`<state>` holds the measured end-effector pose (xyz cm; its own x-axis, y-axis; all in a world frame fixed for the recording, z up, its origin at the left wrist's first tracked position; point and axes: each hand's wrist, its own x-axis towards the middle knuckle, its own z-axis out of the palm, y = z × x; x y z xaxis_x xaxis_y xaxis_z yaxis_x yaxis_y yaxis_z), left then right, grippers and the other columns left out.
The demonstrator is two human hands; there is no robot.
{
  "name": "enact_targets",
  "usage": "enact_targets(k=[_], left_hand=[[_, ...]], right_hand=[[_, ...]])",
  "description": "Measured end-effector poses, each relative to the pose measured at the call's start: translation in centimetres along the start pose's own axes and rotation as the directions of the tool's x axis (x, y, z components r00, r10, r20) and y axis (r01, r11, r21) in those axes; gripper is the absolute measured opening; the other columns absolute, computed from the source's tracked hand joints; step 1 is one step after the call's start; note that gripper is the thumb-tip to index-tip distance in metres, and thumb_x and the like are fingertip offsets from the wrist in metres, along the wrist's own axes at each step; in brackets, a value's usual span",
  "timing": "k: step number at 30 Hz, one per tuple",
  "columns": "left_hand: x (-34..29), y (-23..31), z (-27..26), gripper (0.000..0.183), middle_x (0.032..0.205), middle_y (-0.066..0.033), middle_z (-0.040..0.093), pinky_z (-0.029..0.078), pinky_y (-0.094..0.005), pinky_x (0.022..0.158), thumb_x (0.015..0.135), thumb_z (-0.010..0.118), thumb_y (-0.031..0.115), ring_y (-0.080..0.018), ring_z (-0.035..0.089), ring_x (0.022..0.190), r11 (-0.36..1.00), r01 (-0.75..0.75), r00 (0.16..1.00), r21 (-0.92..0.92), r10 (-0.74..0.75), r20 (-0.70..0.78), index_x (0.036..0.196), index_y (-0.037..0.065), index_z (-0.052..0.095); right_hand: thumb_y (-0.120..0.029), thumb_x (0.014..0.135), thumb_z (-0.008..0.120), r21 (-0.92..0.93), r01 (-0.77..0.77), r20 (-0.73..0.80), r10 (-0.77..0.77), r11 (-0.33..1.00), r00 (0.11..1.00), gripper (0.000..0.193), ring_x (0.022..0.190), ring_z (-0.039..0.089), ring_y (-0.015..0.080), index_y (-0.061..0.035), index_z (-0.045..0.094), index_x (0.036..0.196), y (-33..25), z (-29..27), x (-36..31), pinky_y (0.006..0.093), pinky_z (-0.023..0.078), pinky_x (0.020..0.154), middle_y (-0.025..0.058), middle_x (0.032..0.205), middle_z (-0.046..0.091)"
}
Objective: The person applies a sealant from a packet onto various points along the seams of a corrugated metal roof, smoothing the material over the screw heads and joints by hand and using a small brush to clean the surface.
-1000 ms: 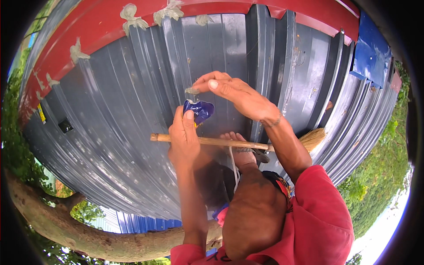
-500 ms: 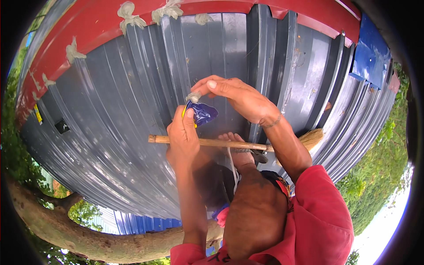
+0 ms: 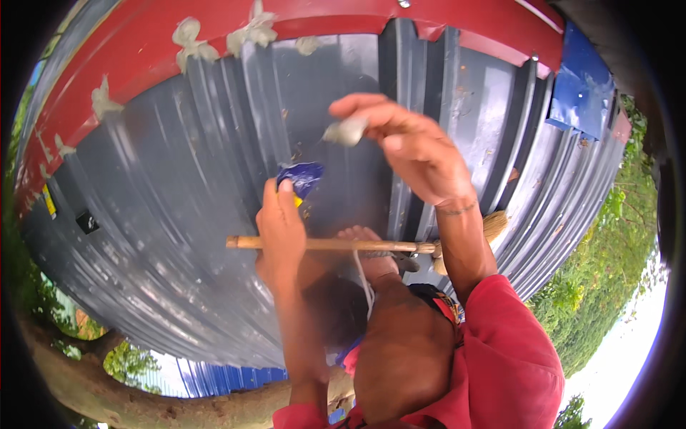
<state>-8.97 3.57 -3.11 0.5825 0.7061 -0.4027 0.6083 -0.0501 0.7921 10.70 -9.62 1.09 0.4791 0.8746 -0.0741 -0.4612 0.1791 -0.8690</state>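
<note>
My left hand pinches a small dark blue plastic packet with a yellow edge. Higher up and to the right is my right hand, its fingers bent and a little blurred. A lump of pale grey putty is at its fingertips, held clear of the packet. Behind my left wrist runs the wooden handle of a broom. Its straw head shows beside my right forearm.
I am on a grey corrugated metal roof, my bare foot on it. Grey putty patches dot the red flashing. A blue sheet lies at the far right. A thick tree branch crosses the lower left.
My right hand has pulled up and right, away from the packet, taking the grey putty with it. My left hand still grips the packet, and the whole view has shifted slightly.
</note>
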Motion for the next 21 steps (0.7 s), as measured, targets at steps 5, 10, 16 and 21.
enact_targets(k=[5, 10, 16, 21], left_hand=[[-0.4, -1.8, 0.2, 0.034, 0.089, -0.0127, 0.069, 0.050, -0.0400, 0.075, 0.110, 0.046, 0.028, -0.0222, 0.064, 0.080, 0.994, 0.063, 0.989, -0.091, -0.051, 0.138, 0.124, -0.001, 0.057], [-0.9, -2.0, 1.5, 0.031, 0.090, -0.0107, 0.069, 0.050, -0.0374, 0.077, 0.109, 0.046, 0.023, -0.0196, 0.061, 0.080, 0.987, 0.020, 0.973, -0.159, 0.017, 0.228, 0.125, -0.002, 0.057], [-1.5, -1.5, 1.4, 0.032, 0.091, -0.0116, 0.069, 0.051, -0.0375, 0.077, 0.110, 0.046, 0.023, -0.0201, 0.062, 0.080, 0.987, 0.017, 0.965, -0.159, 0.025, 0.260, 0.124, -0.003, 0.057], [-1.8, -2.2, 1.0, 0.033, 0.091, -0.0121, 0.070, 0.051, -0.0369, 0.075, 0.110, 0.046, 0.024, -0.0200, 0.063, 0.080, 0.983, 0.048, 0.966, -0.177, -0.001, 0.259, 0.122, -0.004, 0.057]], right_hand=[[-0.008, 0.091, 0.052, -0.683, 0.152, -0.306, -0.469, 0.715, 0.828, 0.042, 0.128, 0.055, 0.0249, -0.0026, 0.065, 0.131, -7.8, -8.3, 2.3, 0.0426, 0.040, 0.111, 0.0122, 0.137, 0.064], [0.000, 0.085, 0.048, -0.996, 0.052, 0.012, -0.474, 0.071, 0.880, 0.049, 0.124, 0.053, 0.0296, -0.0103, 0.072, 0.127, -6.6, -15.2, 8.2, 0.0422, 0.039, 0.111, 0.0086, 0.134, 0.065], [-0.005, 0.082, 0.055, -0.999, -0.031, -0.020, -0.490, -0.014, 0.872, 0.050, 0.113, 0.046, 0.0328, -0.0263, 0.078, 0.121, -5.7, -15.9, 10.7, 0.0439, 0.036, 0.107, 0.0099, 0.118, 0.058], [0.004, 0.080, 0.053, -0.981, -0.026, 0.066, -0.461, -0.190, 0.885, 0.062, 0.106, 0.049, 0.0312, -0.0320, 0.077, 0.125, -5.7, -16.1, 10.9, 0.0420, 0.041, 0.098, 0.0093, 0.115, 0.057]])
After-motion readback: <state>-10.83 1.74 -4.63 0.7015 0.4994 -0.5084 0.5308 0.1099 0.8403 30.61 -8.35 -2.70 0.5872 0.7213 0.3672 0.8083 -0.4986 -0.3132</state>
